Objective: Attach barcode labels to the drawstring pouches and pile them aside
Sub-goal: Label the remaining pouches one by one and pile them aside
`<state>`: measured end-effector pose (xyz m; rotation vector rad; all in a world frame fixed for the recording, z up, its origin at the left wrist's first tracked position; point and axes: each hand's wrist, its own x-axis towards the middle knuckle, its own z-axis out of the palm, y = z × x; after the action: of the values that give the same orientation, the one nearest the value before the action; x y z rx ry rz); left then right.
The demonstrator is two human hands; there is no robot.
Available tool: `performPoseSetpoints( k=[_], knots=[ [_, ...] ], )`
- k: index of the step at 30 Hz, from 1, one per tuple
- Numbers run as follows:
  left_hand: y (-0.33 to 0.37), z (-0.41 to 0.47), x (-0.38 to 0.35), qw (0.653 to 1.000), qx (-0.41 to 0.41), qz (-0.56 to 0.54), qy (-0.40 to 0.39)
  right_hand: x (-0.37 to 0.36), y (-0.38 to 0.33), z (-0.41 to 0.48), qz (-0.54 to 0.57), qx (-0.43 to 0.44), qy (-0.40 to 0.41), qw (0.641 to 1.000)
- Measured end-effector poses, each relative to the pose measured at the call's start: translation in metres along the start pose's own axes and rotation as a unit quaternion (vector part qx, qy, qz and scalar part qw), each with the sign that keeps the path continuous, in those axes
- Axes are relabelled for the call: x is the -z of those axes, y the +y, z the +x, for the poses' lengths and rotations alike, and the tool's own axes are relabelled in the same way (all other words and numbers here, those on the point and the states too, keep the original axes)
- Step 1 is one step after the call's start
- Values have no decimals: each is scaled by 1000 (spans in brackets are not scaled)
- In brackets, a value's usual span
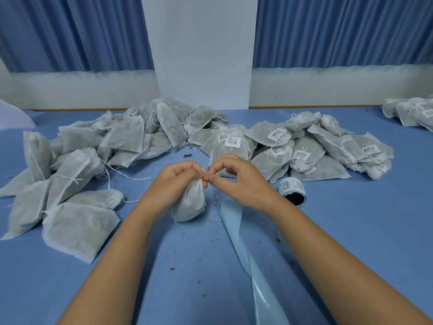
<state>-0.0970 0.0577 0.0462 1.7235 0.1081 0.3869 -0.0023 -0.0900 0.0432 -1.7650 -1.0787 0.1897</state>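
Here, a single drawstring pouch is held near the middle of the table, its gathered neck gripped by the curled fingers of the left hand. The pouch's long axis runs from that neck down and towards the person, with the filled body resting on the cloth below the left wrist. The right hand is brought in from the opposite side, thumb and forefinger pinched together at the very tip of the neck. Whether string or label is pinched there cannot be told.

The label roll is set just beside the right wrist, so it is judged to be served by the right hand. Its pale backing strip is trailed between the forearms. The labelled pile is spread beyond and to the right, and the unlabelled heap to the left; a put-down is therefore expected rightward.

The table is covered in blue cloth, dotted with dark crumbs. Behind it, blue curtains are hung on both sides of a white pillar.
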Motion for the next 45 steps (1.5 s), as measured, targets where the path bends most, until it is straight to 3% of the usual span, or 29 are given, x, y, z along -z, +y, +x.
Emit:
performPoseSetpoints(
  k=[10,17,20,27,33,36,38,43,45],
  knots=[
    [-7,2,-18,991,-92,39,86,5,6,4,-93,6,41,995],
    [-7,6,-13,996,-17,23,81,8,10,3,-221,94,39,970],
    [-7,5,-11,996,-10,24,88,3,11,2,-155,73,16,985],
    [-7,5,-11,995,10,48,82,6,5,1,46,27,46,998],
    [-10,7,-10,992,-24,77,98,5,2,2,52,7,76,996],
    [-10,7,-9,989,-49,96,102,5,3,1,-9,-17,24,1000],
    [-9,6,-9,988,-57,107,96,5,5,1,-31,-26,2,999],
    [-4,2,-9,995,9,103,12,15,10,4,-88,2,119,989],
    [-3,1,-9,995,29,86,-32,19,16,5,-137,-9,109,985]
  ],
)
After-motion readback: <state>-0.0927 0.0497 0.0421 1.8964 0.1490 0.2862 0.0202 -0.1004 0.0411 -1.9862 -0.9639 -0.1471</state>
